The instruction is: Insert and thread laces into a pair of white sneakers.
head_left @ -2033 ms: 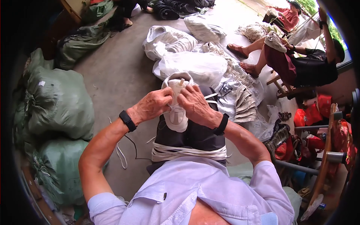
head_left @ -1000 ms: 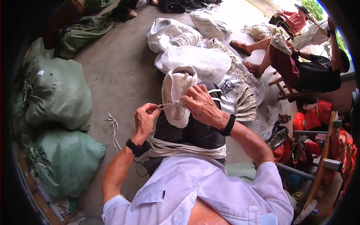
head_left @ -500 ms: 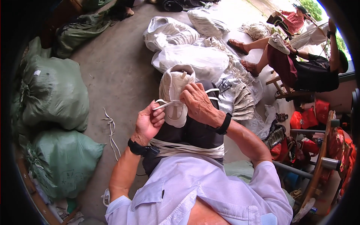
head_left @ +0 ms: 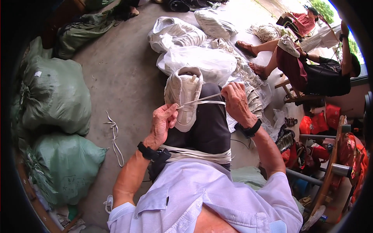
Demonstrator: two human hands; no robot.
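The pale shoe (head_left: 184, 92) sits on dark pants (head_left: 211, 130). Left of the shoe, the left hand (head_left: 161, 120) pinches a white lace (head_left: 209, 97) between its fingers. Right of it, the right hand (head_left: 237, 102) pinches lace that way too

Head view, left fisheye of a pair, looks down past the shirt (head_left: 190, 186) at left hand (head_left: 162, 121) and right hand (head_left: 237, 103), fairly near. Wide angle takes in floor (head_left: 116, 73) beyond; edges bend toward dark rim.
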